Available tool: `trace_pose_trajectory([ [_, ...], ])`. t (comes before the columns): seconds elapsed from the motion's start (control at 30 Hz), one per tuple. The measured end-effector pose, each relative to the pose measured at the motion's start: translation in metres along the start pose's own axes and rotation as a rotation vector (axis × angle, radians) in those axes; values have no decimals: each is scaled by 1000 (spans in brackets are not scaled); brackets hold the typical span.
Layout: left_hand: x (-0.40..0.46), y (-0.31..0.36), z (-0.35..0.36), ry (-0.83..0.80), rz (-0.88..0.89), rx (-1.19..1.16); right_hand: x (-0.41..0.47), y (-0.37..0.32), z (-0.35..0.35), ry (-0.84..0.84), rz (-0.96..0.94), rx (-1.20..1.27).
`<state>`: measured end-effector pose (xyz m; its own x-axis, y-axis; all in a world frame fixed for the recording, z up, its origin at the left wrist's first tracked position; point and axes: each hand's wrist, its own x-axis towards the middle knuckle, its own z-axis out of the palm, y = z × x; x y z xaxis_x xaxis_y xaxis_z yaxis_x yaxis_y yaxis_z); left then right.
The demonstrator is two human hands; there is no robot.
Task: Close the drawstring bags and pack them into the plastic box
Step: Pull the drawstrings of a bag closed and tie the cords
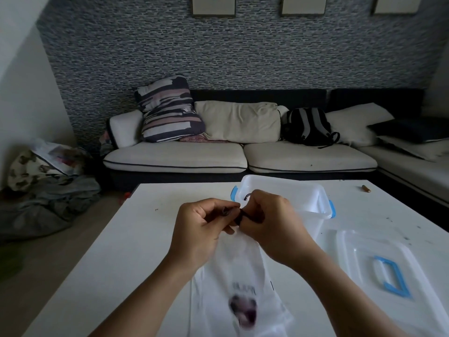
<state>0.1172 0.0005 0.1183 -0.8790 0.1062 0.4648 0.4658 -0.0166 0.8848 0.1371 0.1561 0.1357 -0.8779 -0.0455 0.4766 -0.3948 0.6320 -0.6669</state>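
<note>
Both the left hand (201, 222) and right hand (269, 220) pinch the dark cord (239, 214) of a white bag (243, 276); the plastic box (315, 193) behind looks unfilled, so packing remains.

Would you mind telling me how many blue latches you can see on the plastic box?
2: one latch on the left end of the plastic box, one latch on its right end. The hands hide part of the near rim.
</note>
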Motion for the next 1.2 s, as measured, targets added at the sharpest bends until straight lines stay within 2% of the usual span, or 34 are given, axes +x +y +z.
trace_pose_trajectory([
  [0.17, -2, 3, 0, -33, -38, -10, 3, 3, -1, 24, 116, 165],
  [0.4, -4, 6, -2, -70, -167, -49, -4, -1, -2, 5, 79, 109],
  [0.47, -4, 6, -5, -93, -120, 39, -3, 0, -2, -15, 56, 44],
  [0.53, -6, 5, -7, -105, 19, 218, -4, -1, -2, -69, 62, 10],
  [0.6, -8, 6, -6, -76, 150, 330, -2, -2, -7, -153, 118, 170],
  [0.67, -9, 8, -6, -36, 221, 337, 0, -1, -15, -189, 213, 470],
  [0.83, -7, 15, -8, 25, 34, 74, 0, 3, -21, -197, 364, 939],
  [0.9, -6, 16, -7, 32, -1, 0, 0, 7, -20, -220, 385, 1013],
  [1.03, -5, 16, -5, 45, -38, -40, 2, 13, -19, -268, 370, 988],
  [1.2, -5, 16, -5, 36, 30, -3, 3, 11, -14, -340, 551, 1414],
])
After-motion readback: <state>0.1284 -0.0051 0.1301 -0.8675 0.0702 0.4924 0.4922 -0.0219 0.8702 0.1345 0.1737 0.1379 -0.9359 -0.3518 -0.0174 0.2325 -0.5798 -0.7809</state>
